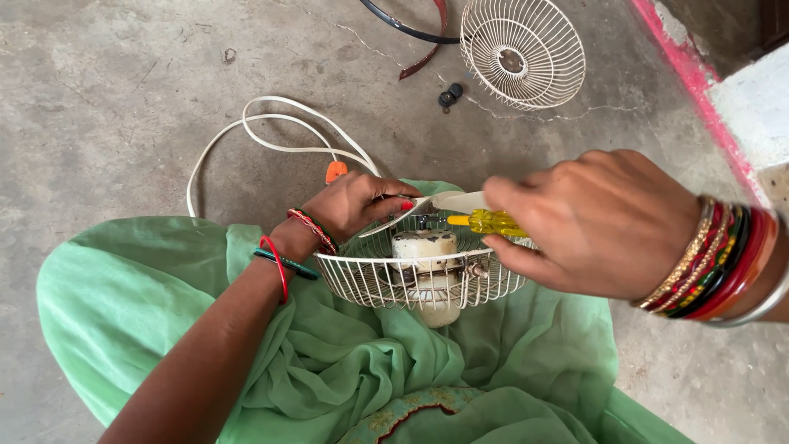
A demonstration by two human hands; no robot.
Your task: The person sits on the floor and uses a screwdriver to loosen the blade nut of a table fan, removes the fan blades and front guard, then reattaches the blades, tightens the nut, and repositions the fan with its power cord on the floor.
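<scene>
Head view: a wire fan cage (386, 284) holding a white motor (424, 251) is resting on green cloth (329, 353) over the person's lap. The left hand (355, 204) is gripping the cage's near-left rim, fingers curled around a pale fan blade (448, 201). The right hand (596, 222) is closing around a yellow screwdriver (485, 222), whose tip is pointing at the motor. A white cord (271, 144) is looping on the floor (123, 99) behind the cage; a second cage (523, 51) is lying farther back.
</scene>
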